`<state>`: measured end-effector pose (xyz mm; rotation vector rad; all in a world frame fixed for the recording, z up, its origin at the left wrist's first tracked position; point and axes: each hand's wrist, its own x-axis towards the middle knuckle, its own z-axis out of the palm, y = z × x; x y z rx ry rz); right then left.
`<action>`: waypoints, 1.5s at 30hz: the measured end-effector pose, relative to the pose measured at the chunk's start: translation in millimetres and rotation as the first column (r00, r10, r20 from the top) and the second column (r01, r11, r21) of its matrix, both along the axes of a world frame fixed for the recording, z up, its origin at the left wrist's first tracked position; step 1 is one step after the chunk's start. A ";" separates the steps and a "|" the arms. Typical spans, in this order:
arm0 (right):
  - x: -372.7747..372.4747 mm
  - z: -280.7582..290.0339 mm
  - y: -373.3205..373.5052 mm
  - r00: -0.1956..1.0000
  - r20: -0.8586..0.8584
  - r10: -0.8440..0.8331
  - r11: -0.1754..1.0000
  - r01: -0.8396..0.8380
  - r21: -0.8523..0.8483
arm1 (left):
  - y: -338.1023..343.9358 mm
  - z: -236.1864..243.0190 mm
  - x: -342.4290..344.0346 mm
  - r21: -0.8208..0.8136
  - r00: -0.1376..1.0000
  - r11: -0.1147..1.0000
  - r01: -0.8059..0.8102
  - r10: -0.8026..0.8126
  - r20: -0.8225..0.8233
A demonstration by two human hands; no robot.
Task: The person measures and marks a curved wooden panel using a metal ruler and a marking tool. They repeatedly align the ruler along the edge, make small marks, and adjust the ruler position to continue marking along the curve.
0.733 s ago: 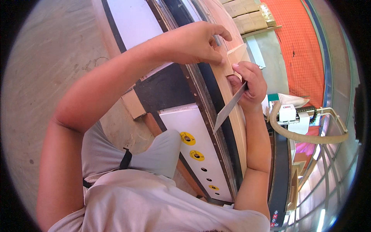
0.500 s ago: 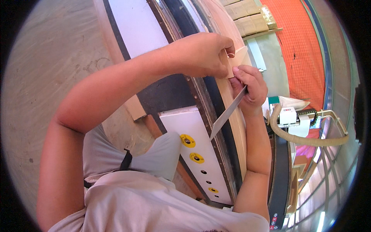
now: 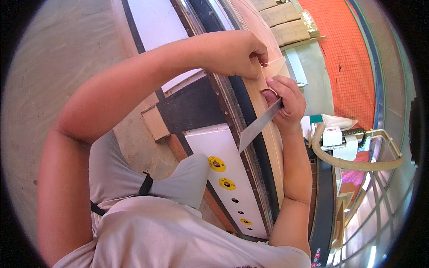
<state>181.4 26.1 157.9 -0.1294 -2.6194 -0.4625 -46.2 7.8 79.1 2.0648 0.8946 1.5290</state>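
Observation:
My left hand point(image 3: 246, 56) reaches over the machine bed with its fingers curled, pinching the edge of a thin pale wooden piece point(image 3: 277, 67) on the long wooden strip point(image 3: 273, 152). Just below it, my right hand point(image 3: 288, 100) is closed on a flat grey metal blade point(image 3: 258, 125), which slants down to the lower left; its fingertips also touch the pale wood. Part of the pale piece is hidden behind my fingers.
A black-edged machine bed with a white panel point(image 3: 208, 140) and yellow round labels runs before me. Stacked tan panels point(image 3: 281, 22), orange netting point(image 3: 339, 62) and a white machine with a hose point(image 3: 331, 136) are at the right. Concrete floor point(image 3: 62, 53) lies at the left.
My left hand's fingers have curled from a looser shape onto the pale wood. My right hand and the blade have shifted slightly leftward, the blade still slanted downward.

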 end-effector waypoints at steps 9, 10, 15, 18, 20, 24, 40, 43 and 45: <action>-0.2 -0.8 0.2 1.000 0.015 -0.023 1.000 0.023 0.005 | -4.1 9.0 3.1 -0.050 0.998 0.999 -0.006 0.003 -0.064; -0.1 -0.7 0.3 1.000 0.013 -0.020 1.000 0.020 0.012 | -5.6 10.6 3.5 -0.045 0.996 0.999 -0.023 0.019 -0.089; -1.6 -0.6 4.5 1.000 0.006 0.008 0.999 -0.008 0.032 | -1.2 11.2 8.6 0.154 0.952 0.977 -0.147 0.182 -0.245; -1.2 -0.7 5.8 1.000 0.006 0.013 0.999 -0.014 0.032 | 4.4 6.4 12.4 0.288 0.939 0.943 -0.170 0.243 -0.244; -0.9 -0.5 5.0 1.000 0.017 0.002 0.999 -0.003 0.034 | 4.4 3.0 12.2 0.350 0.933 0.921 -0.172 0.266 -0.242; -0.4 -0.5 2.5 1.000 0.002 -0.006 1.000 0.006 0.015 | 5.3 3.9 3.3 0.208 0.958 0.972 -0.110 0.160 -0.240; -1.2 -0.6 5.8 1.000 -0.008 0.019 0.999 -0.019 -0.029 | 0.6 4.5 10.5 0.217 0.959 0.966 -0.138 0.185 -0.214; -0.3 -0.8 7.7 1.000 -0.007 0.023 1.000 -0.023 -0.019 | 2.8 3.4 13.5 0.266 0.937 0.949 -0.171 0.240 -0.255; 0.1 -0.6 7.8 1.000 -0.003 0.014 1.000 -0.014 0.000 | 3.5 4.4 13.2 0.246 0.937 0.957 -0.152 0.218 -0.272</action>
